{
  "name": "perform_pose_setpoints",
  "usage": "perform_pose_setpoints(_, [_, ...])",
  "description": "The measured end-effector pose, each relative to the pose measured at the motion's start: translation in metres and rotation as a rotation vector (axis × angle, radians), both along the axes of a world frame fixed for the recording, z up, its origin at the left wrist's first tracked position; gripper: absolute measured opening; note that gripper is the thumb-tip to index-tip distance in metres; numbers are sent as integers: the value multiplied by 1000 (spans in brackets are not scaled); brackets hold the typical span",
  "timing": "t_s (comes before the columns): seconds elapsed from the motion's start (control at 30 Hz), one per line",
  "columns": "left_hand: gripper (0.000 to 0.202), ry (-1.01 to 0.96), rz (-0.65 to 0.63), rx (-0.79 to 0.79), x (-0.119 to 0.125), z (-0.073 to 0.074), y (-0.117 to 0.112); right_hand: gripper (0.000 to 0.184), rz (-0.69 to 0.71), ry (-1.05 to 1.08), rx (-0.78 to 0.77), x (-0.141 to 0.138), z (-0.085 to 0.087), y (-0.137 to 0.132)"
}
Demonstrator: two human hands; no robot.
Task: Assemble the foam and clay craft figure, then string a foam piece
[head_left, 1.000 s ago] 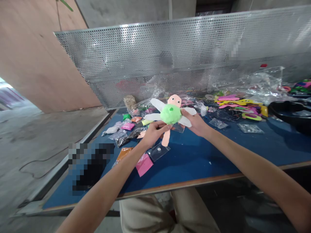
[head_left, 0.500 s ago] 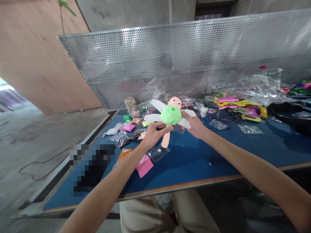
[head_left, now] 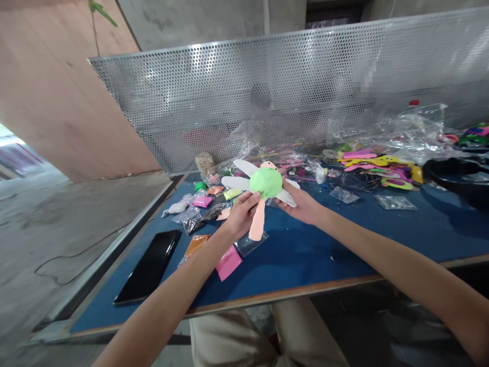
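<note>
Both hands hold a clay figure [head_left: 266, 182] above the table. It has a rounded green body, white wing-like flaps on both sides, a peach head with dark eyes at the far end and a long peach strip hanging toward me. My left hand [head_left: 243, 214] pinches its near edge beside the peach strip. Around the white flaps on the right side, my right hand [head_left: 300, 204] is closed, with part of its fingers hidden beneath. Under the figure lies a clear plastic bag [head_left: 252, 243], with a pink packet [head_left: 229, 262] close by.
A black phone-like slab [head_left: 148, 267] lies at the table's left. Small coloured clay packets [head_left: 201, 202] are strewn beyond my left hand. Colourful foam pieces [head_left: 378, 163] and a black basin-like object [head_left: 454, 176] stand right. A perforated metal panel [head_left: 229, 97] runs behind the blue table [head_left: 305, 265].
The figure has tipped so its head end points away and more of the body's top faces me. It has shifted slightly left, still in both hands.
</note>
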State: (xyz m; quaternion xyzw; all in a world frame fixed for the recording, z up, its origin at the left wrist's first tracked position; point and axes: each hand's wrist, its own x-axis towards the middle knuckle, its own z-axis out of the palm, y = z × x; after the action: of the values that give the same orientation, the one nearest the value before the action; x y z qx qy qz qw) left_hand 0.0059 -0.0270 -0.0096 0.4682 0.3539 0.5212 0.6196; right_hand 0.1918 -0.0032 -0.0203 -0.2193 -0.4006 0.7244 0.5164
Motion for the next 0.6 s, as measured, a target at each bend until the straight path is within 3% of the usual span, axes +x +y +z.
perform_pose_setpoints(0.33, [41, 41, -25, 95, -1, 6, 0, 27, -47, -53, 19, -1, 0, -2])
perform_pose_setpoints(0.47, [50, 13, -25, 120, 0, 8, -2, 31, -68, -49, 38, -3, 2, -5])
perform_pose_setpoints(0.6, [38, 80, 35, 180, 3, 11, -3, 32, -104, -66, 77, -4, 1, -6])
